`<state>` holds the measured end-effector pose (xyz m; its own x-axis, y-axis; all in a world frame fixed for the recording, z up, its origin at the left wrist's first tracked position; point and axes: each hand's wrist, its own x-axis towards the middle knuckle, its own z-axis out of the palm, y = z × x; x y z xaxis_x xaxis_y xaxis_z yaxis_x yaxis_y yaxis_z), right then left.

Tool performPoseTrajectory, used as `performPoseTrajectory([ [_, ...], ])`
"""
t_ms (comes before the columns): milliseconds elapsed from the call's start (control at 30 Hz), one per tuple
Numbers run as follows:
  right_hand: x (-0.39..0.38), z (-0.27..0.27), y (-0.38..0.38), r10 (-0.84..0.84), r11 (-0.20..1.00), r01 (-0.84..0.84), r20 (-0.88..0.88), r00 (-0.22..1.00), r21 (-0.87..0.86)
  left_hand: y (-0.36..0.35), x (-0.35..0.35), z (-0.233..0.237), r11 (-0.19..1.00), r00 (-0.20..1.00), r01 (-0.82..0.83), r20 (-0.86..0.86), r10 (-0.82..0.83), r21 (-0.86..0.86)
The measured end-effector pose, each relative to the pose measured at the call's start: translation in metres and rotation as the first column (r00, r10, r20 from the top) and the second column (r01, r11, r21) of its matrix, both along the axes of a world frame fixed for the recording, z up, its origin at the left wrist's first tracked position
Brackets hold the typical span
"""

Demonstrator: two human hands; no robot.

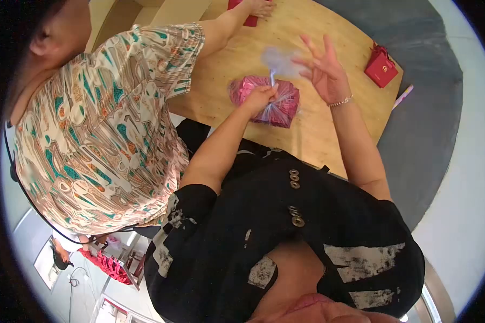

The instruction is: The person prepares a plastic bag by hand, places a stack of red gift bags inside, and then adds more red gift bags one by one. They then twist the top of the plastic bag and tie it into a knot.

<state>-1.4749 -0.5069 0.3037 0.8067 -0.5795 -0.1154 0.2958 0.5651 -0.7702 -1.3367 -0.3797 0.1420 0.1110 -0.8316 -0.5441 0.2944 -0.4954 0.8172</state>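
Observation:
A clear plastic bag (285, 110) packed with pink and red items lies on the wooden table. My left hand (261, 101) is closed round the gathered neck of the bag, and creases fan out from its grip. The bag's loose top, thin and whitish, sticks up past that hand and looks blurred. To its right, my right hand (326, 72) is raised with the fingers spread, its fingertips close to the loose plastic. A bracelet circles the right wrist. Exactly what fills the bag is hard to make out through the film.
A small red box-like bag (381, 67) stands near the table's (328, 142) right edge. On my left, a person in a patterned shirt (108, 124) reaches a hand (260, 7) over a red item (250, 20) at the far side. Further back, another person is beside red items.

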Motion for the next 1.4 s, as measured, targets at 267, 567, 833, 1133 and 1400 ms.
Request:
performPoseTrajectory([
  [267,0.0,-0.099,-0.011,-0.321,-0.333,-0.644,-0.56,0.764,-0.689,-0.046,-0.009,-0.007,0.984,0.992,0.117,-0.023,-0.121,-0.135],
  [567,-0.037,-0.152,-0.12,-0.128,0.493,-0.613,-0.749,0.65,-0.617,-0.125,-0.008,-0.046,0.984,0.992,0.117,0.066,-0.109,-0.137],
  [833,-0.067,-0.234,-0.118,-0.023,0.987,0.14,-0.801,0.599,0.077,-0.166,-0.064,-0.065,0.843,0.953,-0.042,-0.231,0.195,0.537],
  [1133,-0.086,-0.245,-0.087,0.352,0.787,0.107,-0.584,0.731,0.608,-0.227,-0.07,-0.119,0.872,0.973,0.231,-0.089,-0.214,0.431],
  [1400,-0.103,-0.275,-0.167,-0.008,0.886,-0.374,-0.815,0.58,-0.275,-0.259,-0.063,-0.07,0.392,-0.218,0.669,0.67,-0.709,0.632],
])
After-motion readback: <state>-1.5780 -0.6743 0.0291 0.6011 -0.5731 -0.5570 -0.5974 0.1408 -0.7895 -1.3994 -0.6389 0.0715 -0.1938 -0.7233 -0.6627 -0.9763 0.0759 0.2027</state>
